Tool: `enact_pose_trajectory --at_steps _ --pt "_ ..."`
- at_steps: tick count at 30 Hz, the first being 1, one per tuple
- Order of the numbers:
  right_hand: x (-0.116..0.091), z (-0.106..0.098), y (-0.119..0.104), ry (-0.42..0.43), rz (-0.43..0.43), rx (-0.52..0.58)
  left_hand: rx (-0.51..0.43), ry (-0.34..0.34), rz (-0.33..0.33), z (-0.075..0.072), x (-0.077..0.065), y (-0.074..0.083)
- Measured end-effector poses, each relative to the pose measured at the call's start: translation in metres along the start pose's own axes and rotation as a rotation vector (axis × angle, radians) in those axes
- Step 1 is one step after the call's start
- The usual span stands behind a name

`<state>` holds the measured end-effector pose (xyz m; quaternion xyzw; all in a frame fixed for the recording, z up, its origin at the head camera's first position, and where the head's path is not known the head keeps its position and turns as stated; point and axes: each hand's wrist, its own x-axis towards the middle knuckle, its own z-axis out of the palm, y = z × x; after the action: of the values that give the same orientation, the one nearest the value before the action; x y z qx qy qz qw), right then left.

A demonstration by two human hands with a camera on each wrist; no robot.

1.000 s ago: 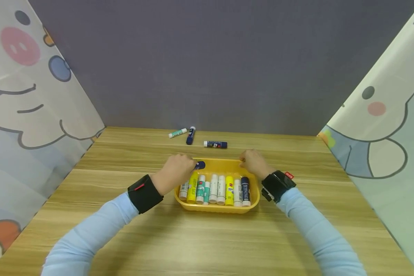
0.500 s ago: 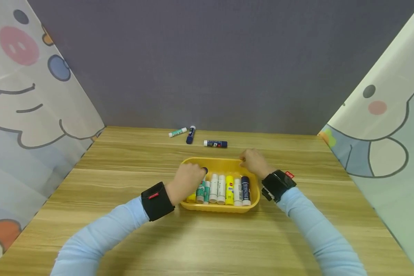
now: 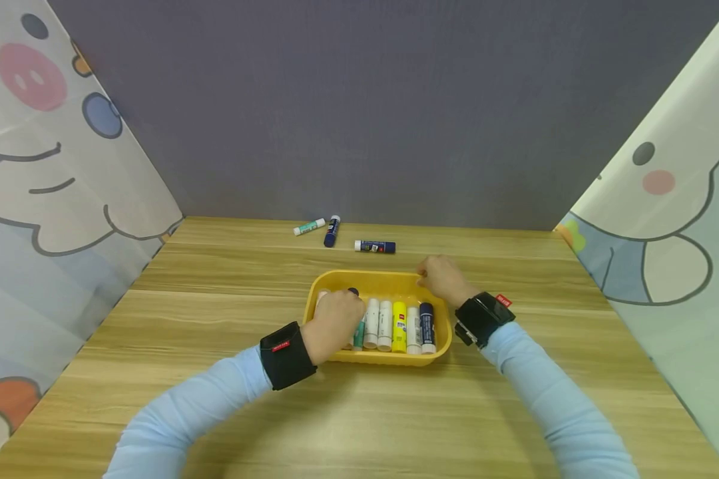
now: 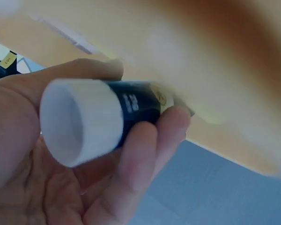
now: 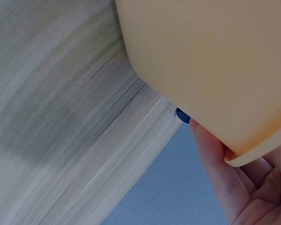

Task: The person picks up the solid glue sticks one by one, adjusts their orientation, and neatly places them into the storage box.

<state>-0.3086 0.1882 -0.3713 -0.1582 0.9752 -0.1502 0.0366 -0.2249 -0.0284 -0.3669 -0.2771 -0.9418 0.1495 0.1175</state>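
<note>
Low over the left part of the yellow basket, my left hand holds a dark blue glue stick between thumb and fingers. Its hollow white end faces the left wrist camera; in the head view only its dark tip shows past the knuckles. Under that hand, part of the row of glue sticks is hidden. To its right lie white glue sticks, a yellow one and a dark blue one. My right hand grips the basket's rim at the far right corner.
Behind the basket, on the wooden table, lie a green-and-white glue stick, an upright-pointing dark blue one and a sideways dark blue one. A grey panel closes off the back; printed cloths flank both sides.
My left hand has moved right and down from the basket's far left rim to over the row, carrying the dark blue glue stick. The right hand keeps its hold on the rim.
</note>
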Motion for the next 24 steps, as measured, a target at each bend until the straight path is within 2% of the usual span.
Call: enact_pose_trajectory --at_steps 6,16,24 --pt "0.0000 -0.0003 -0.0008 0.008 0.001 0.003 -0.021 0.074 0.004 0.0059 -0.0021 0.0038" --pt "0.0009 0.0005 0.0006 0.003 0.011 -0.014 0.009 0.079 -0.007 0.0048 -0.0058 0.0088" --pt "0.0000 -0.0007 0.0000 -0.002 0.016 0.001 -0.020 0.026 -0.031 0.0024 -0.0084 0.0097"
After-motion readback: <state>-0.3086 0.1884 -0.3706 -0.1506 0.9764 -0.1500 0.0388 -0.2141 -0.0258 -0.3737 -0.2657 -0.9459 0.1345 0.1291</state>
